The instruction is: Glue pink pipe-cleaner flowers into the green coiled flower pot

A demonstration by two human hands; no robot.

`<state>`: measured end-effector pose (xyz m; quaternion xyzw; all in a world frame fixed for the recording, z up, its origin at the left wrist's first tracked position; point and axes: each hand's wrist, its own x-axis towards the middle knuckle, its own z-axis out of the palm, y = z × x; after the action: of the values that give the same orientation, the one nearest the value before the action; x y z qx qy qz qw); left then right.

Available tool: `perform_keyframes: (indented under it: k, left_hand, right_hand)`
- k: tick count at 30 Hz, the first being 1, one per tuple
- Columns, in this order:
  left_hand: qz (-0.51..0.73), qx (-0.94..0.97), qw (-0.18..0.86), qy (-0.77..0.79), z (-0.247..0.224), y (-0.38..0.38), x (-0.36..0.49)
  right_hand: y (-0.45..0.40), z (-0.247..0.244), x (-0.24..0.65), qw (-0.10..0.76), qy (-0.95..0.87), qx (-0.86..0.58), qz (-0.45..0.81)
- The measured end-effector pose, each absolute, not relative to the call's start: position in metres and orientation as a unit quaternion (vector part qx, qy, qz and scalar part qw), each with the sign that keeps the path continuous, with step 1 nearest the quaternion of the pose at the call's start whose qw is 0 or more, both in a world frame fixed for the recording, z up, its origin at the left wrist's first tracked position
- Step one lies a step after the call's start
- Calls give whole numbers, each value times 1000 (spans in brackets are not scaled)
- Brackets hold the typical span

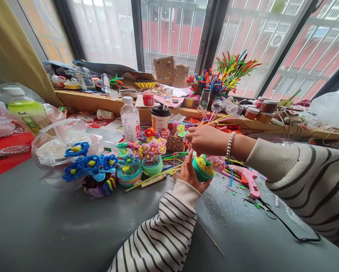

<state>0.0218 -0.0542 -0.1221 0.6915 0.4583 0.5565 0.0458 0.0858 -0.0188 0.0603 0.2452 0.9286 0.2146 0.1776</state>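
My left hand is wrapped round a small green and yellow pot, which is tilted, with a pink fuzzy flower at its right side. Just above the pot is my right hand, its fingers pinched together; what they hold is hidden behind them. Pale green and yellow flowers show just left of those fingers. Several finished-looking flower pots stand to the left: one with blue flowers, a striped blue one and a mint green one.
A pink glue gun and scissors lie on the right, with a black cord. Behind stand a clear bottle and a lidded cup. A thin stick lies in front. Colourful pipe cleaners fill the sill.
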Motion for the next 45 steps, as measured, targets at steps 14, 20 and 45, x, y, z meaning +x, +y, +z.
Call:
perform_keyframes:
  k: [14,20,45]
  left_hand:
    - [541,687,50,483,-122,-57,21]
    - [555,674,40,486,-121,-57,23]
    - [564,665,34,488,-125,-56,24]
  right_hand:
    - [-21,56,72,257,913,250,192]
    - [-16,58,69,259,906,270,196]
    - [-16,62,66,285,900,284,167]
